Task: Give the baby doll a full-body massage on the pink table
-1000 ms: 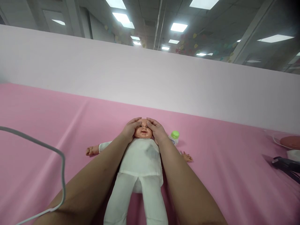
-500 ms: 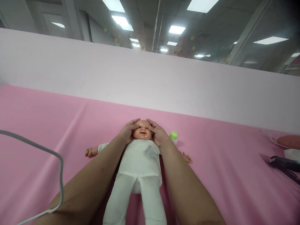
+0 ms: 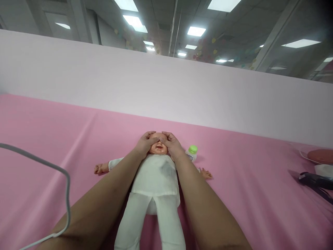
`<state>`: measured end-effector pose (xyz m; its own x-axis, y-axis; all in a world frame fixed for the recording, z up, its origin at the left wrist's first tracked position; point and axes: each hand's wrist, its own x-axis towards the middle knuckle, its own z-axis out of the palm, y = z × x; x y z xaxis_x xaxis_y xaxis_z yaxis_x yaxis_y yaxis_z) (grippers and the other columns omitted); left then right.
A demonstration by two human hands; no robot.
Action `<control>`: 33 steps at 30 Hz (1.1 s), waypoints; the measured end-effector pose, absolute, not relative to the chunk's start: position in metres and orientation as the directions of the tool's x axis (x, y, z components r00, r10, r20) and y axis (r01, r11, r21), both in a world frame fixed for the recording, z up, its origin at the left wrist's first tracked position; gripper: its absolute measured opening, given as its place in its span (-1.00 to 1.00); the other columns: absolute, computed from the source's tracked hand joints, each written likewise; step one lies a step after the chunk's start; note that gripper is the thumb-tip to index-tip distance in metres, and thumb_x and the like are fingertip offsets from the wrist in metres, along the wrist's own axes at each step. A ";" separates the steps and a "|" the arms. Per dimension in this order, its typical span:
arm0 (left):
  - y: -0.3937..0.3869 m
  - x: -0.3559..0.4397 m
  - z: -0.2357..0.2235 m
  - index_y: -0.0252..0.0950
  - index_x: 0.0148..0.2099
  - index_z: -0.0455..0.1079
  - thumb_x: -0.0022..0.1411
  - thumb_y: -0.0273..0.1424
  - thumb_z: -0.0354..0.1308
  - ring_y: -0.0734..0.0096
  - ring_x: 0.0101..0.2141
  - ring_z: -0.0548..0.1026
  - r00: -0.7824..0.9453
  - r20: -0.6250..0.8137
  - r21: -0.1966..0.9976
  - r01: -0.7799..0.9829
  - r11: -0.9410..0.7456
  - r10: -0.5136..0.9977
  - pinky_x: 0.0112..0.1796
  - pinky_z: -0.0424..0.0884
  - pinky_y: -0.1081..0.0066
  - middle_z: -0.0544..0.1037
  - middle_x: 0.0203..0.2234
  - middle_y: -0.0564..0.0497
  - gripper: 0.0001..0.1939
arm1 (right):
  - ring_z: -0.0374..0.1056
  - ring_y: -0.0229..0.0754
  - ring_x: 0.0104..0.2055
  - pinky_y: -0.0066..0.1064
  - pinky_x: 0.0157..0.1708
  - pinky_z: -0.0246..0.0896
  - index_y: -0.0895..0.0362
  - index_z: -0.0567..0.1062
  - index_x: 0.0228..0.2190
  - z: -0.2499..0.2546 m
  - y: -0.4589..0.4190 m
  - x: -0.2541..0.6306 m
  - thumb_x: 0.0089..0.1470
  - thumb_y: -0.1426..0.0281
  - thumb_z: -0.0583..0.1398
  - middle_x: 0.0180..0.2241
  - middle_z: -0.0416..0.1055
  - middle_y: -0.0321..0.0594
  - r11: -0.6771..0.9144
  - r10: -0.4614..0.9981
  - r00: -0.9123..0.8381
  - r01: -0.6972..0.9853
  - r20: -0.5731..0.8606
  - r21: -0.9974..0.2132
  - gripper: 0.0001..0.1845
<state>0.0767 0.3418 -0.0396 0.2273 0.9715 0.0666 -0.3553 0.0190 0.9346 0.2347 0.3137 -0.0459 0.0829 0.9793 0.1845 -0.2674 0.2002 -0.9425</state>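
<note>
A baby doll (image 3: 156,178) in white clothes lies on its back on the pink sheet (image 3: 52,139), head away from me and arms spread out. My left hand (image 3: 144,144) cups the left side of its head. On the other side my right hand (image 3: 172,145) does the same. The fingers of both curl over the forehead and my thumbs meet over the eyes, so only the nose and mouth show. A small white bottle with a green cap (image 3: 191,152) lies just right of my right hand, not touched.
A white cable (image 3: 67,180) loops across the near left. At the far right lie a black tool (image 3: 313,180), a white thing and a clear dish holding something red (image 3: 321,156). A pale wall panel (image 3: 166,86) borders the sheet at the back.
My thumbs and fingers slid inward from the doll's temples and now cover its eyes and forehead. The doll and the bottle have stayed where they were.
</note>
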 end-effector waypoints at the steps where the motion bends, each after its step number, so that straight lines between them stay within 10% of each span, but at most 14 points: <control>1: 0.341 0.077 -0.039 -0.25 0.04 0.44 -0.04 -0.33 0.53 0.20 -0.23 0.61 0.232 0.071 0.932 -0.362 0.018 0.970 -0.15 0.56 0.20 0.60 -0.16 -0.11 -0.41 | 0.45 -0.06 0.01 -0.11 0.10 0.37 0.01 0.54 -0.05 -0.046 0.314 0.234 -0.14 0.15 0.48 -0.04 0.54 -0.21 0.210 0.977 0.089 -0.263 0.193 -0.942 -0.40; 19: 0.333 0.066 -0.028 -0.32 0.17 0.44 -0.04 -0.53 0.36 0.12 -0.15 0.62 0.337 -0.028 0.857 -0.476 0.195 0.941 -0.08 0.56 0.17 0.63 -0.08 -0.20 -0.34 | 0.41 0.01 0.18 -0.06 0.27 0.26 -0.08 0.57 0.06 -0.051 0.309 0.250 -0.09 0.26 0.49 0.11 0.53 -0.24 0.049 0.992 -0.074 -0.500 0.099 -0.864 -0.38; 33: 0.345 0.075 -0.039 -0.27 0.03 0.49 -0.09 -0.33 0.54 0.18 -0.20 0.61 0.186 0.065 0.960 -0.279 -0.011 0.980 -0.09 0.56 0.16 0.59 -0.12 -0.12 -0.39 | 0.44 -0.02 0.08 -0.08 0.16 0.36 -0.01 0.50 0.03 -0.047 0.312 0.238 -0.19 0.20 0.52 0.04 0.49 -0.20 0.139 0.990 0.033 -0.320 0.135 -0.937 -0.28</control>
